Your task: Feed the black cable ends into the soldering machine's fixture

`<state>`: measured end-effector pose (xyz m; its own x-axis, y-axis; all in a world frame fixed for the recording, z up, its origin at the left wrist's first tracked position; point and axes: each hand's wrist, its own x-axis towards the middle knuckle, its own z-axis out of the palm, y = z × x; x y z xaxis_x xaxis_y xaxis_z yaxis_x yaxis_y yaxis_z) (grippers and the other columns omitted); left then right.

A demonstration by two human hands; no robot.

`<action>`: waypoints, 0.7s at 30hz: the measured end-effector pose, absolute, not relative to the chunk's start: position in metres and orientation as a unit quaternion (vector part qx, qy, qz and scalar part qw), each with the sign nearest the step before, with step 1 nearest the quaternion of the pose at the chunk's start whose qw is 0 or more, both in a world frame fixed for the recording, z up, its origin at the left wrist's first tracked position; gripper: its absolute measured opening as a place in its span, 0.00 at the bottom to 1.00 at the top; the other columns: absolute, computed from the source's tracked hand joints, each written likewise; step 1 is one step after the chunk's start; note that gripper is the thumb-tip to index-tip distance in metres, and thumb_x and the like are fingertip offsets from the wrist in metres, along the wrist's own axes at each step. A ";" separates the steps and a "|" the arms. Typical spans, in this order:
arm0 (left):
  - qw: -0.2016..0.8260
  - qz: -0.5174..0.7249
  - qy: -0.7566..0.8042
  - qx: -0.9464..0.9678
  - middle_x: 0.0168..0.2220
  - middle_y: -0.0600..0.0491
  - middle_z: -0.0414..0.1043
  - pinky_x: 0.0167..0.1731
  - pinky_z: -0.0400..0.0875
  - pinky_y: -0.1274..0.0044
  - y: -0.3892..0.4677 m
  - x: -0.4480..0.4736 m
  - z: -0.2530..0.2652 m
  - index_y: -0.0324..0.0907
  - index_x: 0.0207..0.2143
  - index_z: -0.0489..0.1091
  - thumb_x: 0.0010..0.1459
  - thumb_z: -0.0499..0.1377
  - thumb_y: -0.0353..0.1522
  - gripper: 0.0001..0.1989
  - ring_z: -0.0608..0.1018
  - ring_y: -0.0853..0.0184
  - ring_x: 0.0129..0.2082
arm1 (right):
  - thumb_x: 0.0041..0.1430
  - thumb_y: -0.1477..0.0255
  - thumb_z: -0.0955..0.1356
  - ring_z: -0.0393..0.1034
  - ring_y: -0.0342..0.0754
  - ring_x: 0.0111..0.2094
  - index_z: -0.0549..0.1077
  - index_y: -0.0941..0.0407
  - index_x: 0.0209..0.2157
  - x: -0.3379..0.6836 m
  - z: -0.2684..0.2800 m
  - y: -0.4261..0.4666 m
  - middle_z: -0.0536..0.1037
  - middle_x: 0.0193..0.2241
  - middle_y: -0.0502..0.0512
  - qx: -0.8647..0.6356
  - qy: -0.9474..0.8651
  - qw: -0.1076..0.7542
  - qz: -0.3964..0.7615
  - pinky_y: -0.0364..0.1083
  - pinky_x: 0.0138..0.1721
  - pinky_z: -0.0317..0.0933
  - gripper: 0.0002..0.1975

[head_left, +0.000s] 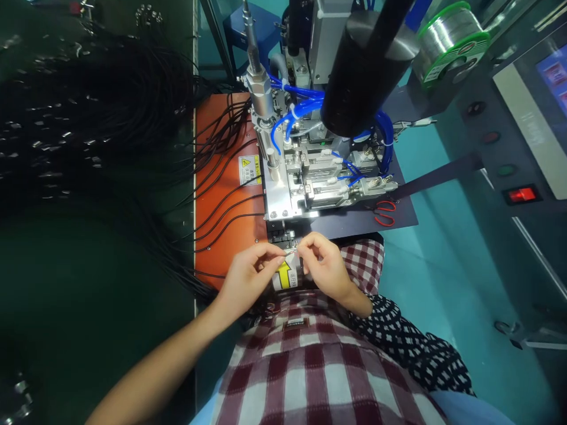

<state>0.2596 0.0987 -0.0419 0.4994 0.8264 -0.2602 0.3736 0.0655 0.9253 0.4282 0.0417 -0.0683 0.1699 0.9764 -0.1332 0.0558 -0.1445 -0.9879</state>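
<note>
My left hand (251, 271) is closed in a pinch, with thumb and forefinger on what looks like a thin wire (290, 253). Facing it, my right hand (325, 264) also pinches, its fingertips at the other end of that short piece; the exact tip is too small to make out. Both hands are just in front of the metal machine (305, 183), close above a white label with a yellow arrow (284, 274). Black cables (239, 221) run from the left across an orange plate (217, 203) to the machine's near edge.
A large bundle of black cables (133, 106) lies on the dark surface at left. Red-handled snips (384, 213) rest on the dark plate right of the machine. A black cylinder (361, 82) hangs overhead. A solder wire spool (454, 41) and control panel (514, 141) stand at right.
</note>
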 end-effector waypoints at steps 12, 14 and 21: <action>0.270 0.257 0.373 0.850 0.35 0.50 0.71 0.37 0.71 0.79 0.113 0.260 -0.073 0.37 0.42 0.74 0.63 0.55 0.25 0.09 0.74 0.70 0.36 | 0.62 0.64 0.66 0.62 0.39 0.18 0.66 0.55 0.30 0.435 -0.100 0.064 0.66 0.18 0.44 -0.601 -0.384 0.486 0.505 0.40 0.21 0.57 0.10; 0.263 0.261 0.376 0.849 0.34 0.50 0.71 0.37 0.71 0.79 0.115 0.260 -0.073 0.36 0.41 0.74 0.62 0.55 0.24 0.09 0.74 0.70 0.35 | 0.62 0.63 0.66 0.62 0.39 0.18 0.66 0.55 0.30 0.435 -0.100 0.066 0.66 0.19 0.44 -0.599 -0.383 0.485 0.509 0.41 0.21 0.57 0.11; 0.251 0.276 0.357 0.856 0.34 0.50 0.70 0.36 0.72 0.78 0.117 0.259 -0.076 0.38 0.43 0.74 0.63 0.53 0.24 0.11 0.75 0.69 0.35 | 0.60 0.61 0.66 0.61 0.39 0.18 0.66 0.55 0.29 0.436 -0.101 0.070 0.66 0.19 0.44 -0.603 -0.366 0.485 0.517 0.41 0.21 0.58 0.13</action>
<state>0.2595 0.1167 -0.0760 0.5927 0.7498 0.2941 0.4731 -0.6196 0.6263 0.4357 0.0698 -0.1006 0.1982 0.9428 -0.2682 -0.0594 -0.2615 -0.9634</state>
